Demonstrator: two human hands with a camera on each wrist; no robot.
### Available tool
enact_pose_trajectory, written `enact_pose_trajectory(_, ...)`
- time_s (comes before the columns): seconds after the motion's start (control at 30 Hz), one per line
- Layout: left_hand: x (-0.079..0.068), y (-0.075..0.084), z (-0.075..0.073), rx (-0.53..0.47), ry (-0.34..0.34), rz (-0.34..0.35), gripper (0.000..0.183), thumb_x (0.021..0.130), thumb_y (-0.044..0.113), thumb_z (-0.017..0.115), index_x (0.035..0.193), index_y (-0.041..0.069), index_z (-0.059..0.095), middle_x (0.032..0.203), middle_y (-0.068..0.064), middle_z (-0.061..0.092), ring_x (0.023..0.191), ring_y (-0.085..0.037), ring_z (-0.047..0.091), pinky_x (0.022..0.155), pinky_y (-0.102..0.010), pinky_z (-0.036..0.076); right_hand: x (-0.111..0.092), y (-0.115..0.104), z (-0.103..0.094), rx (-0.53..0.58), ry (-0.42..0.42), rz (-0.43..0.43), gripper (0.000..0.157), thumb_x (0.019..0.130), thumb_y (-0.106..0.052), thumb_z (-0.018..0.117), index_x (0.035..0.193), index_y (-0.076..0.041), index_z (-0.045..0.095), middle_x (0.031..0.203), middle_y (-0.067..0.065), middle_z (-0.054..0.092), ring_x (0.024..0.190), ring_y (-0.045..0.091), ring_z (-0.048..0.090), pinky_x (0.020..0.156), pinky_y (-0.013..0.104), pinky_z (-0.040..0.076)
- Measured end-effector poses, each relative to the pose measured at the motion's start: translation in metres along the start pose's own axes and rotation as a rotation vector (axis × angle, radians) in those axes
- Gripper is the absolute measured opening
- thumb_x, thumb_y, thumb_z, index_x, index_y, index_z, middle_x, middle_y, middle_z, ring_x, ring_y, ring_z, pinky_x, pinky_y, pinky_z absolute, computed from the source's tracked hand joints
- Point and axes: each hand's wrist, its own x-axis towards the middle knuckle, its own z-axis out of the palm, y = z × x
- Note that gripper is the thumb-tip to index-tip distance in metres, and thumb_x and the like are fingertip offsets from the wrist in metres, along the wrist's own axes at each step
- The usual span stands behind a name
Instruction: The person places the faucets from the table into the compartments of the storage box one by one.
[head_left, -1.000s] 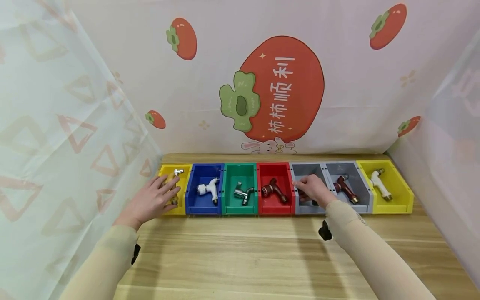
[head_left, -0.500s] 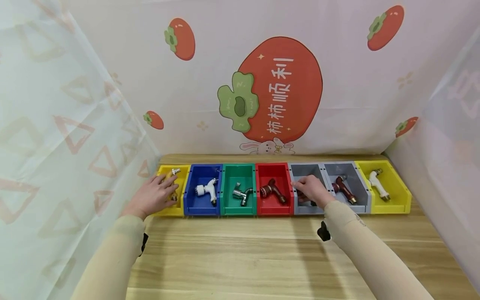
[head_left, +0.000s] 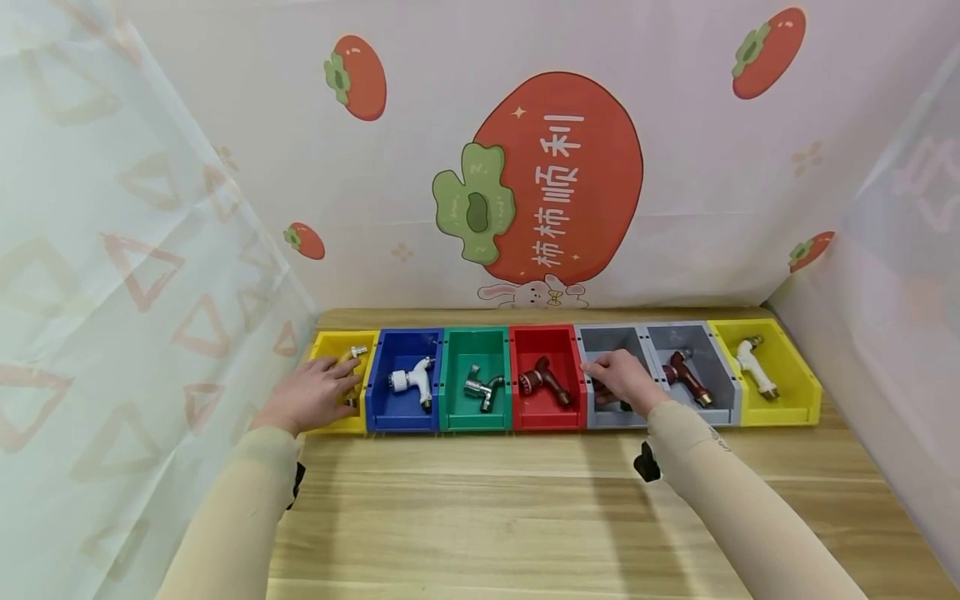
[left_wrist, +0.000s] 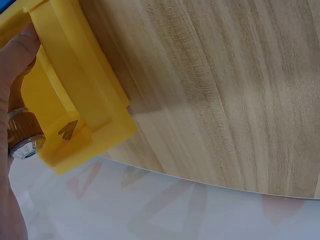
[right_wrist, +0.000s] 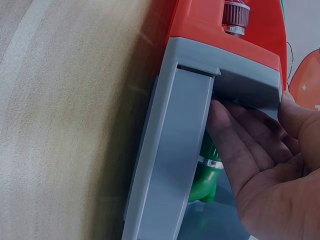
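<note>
At the left end of the row, my left hand (head_left: 309, 393) reaches into a yellow bin (left_wrist: 82, 75), fingers spread over a gold-coloured tap (left_wrist: 25, 131). In the left wrist view the thumb lies along the tap, its tip near the bin's front wall. My right hand (head_left: 621, 379) is at a grey bin (right_wrist: 172, 155), pinching its side wall beside the red bin (right_wrist: 220, 30). The thumb sits at the rim and the fingers (right_wrist: 240, 140) reach inside. Below those fingers lies a green tap (right_wrist: 205, 182), partly hidden by them.
Between my hands a blue bin (head_left: 382, 412) holds a white tap (head_left: 420, 382) and a green bin a chrome tap (head_left: 480, 387). A brown tap (head_left: 546, 382) lies in the red bin. Further right are a dark red tap (head_left: 687, 379) and a white-and-brass tap (head_left: 756, 367).
My left hand has moved right and further over the gold tap in the yellow bin. The right hand has stayed at the grey bin. The head view has shifted slightly.
</note>
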Motion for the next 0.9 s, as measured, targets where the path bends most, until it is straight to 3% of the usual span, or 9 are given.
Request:
enact_pose_trajectory(0.17,-0.001,0.002,-0.003,-0.075,-0.039,-0.031,0.062,0.083,0.041,0.084,0.131,0.003,0.07,0.15,-0.019,0.053,0.128,-0.046,0.054,0.109,-0.059,0.044,0.001,-0.001,0.0,0.002,-0.012,-0.005,0.036,0.106,-0.033,0.059,0.104,0.0,0.073,0.086,0.012,0.066,0.076,0.025,0.069,0.076,0.039,0.063)
enact_pose_trajectory(0.4,-0.008,0.002,-0.005,-0.105,-0.029,-0.04,0.05,0.089,0.018,0.077,0.134,0.0,0.066,0.142,-0.025,0.058,0.127,-0.045,0.057,0.109,-0.057,0.045,0.002,0.002,-0.002,0.015,-0.021,-0.025,0.035,0.106,-0.031,0.058,0.089,-0.002,0.068,0.083,0.013,0.06,0.075,0.027,0.071,0.073,0.04,0.063)
enact_pose_trajectory(0.57,-0.013,0.004,-0.013,-0.168,-0.022,-0.171,0.041,0.093,0.015,0.071,0.132,0.001,0.068,0.141,-0.027,0.058,0.127,-0.049,0.056,0.108,-0.06,0.045,0.003,0.002,-0.003,-0.007,-0.039,-0.037,0.036,0.107,-0.032,0.057,0.089,-0.002,0.068,0.082,0.014,0.058,0.08,0.03,0.072,0.077,0.042,0.063)
enact_pose_trajectory(0.73,-0.004,0.007,-0.018,-0.218,-0.031,-0.296,0.047,0.102,0.024,0.062,0.142,0.001,0.06,0.147,-0.027,0.052,0.134,-0.051,0.049,0.114,-0.061,0.038,0.004,0.002,-0.011,-0.128,0.002,-0.102,0.037,0.106,-0.034,0.057,0.108,-0.001,0.074,0.094,0.017,0.066,0.087,0.03,0.069,0.081,0.044,0.06)
enact_pose_trajectory(0.83,0.004,0.008,-0.021,-0.229,-0.035,-0.34,0.05,0.104,0.029,0.059,0.145,0.0,0.056,0.15,-0.027,0.049,0.138,-0.051,0.045,0.116,-0.06,0.035,0.003,0.0,-0.018,-0.178,0.038,-0.126,0.043,0.107,-0.037,0.055,0.106,0.002,0.073,0.09,0.02,0.068,0.082,0.029,0.071,0.076,0.043,0.062)
enact_pose_trajectory(0.9,0.009,0.009,-0.024,-0.228,-0.032,-0.359,0.052,0.104,0.03,0.058,0.146,0.0,0.055,0.151,-0.027,0.048,0.139,-0.051,0.042,0.118,-0.06,0.033,0.003,-0.001,-0.023,-0.214,0.081,-0.153,0.047,0.108,-0.039,0.053,0.096,0.003,0.071,0.078,0.019,0.065,0.07,0.029,0.071,0.069,0.042,0.062)
